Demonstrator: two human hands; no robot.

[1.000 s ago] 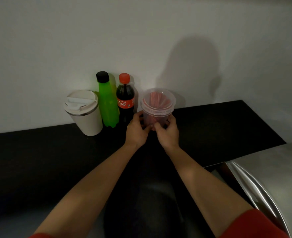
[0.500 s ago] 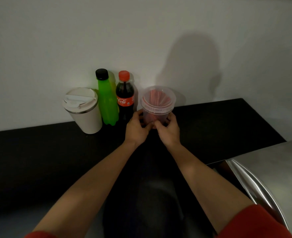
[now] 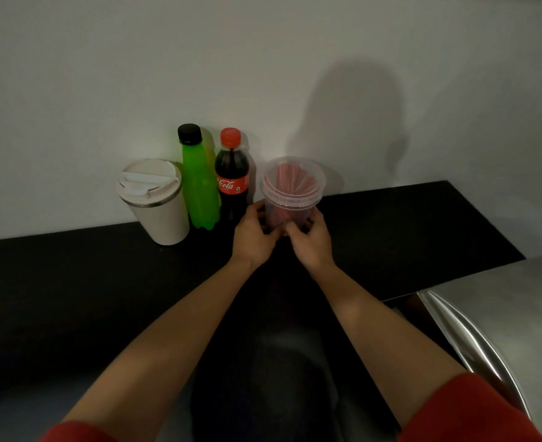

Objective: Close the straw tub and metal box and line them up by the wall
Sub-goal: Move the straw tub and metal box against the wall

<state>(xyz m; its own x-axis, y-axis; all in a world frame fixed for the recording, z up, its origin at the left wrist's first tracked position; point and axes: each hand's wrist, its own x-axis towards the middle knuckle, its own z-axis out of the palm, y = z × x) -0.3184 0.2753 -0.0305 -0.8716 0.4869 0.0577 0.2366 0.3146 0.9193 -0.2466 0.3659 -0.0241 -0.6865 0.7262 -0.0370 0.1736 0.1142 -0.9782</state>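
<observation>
A clear plastic straw tub with red straws inside and its clear lid on top stands on the black counter close to the wall, just right of the cola bottle. My left hand grips the tub's lower left side. My right hand grips its lower right side, fingers wrapped around the base. No metal box with a lid can be made out.
Along the wall to the left stand a cola bottle, a green bottle and a white lidded travel cup. A brushed metal surface fills the lower right corner. The white wall backs the counter.
Both hands have pushed the tub slightly away, toward the wall, keeping their grip on its base. The bottles and cup have not moved.
</observation>
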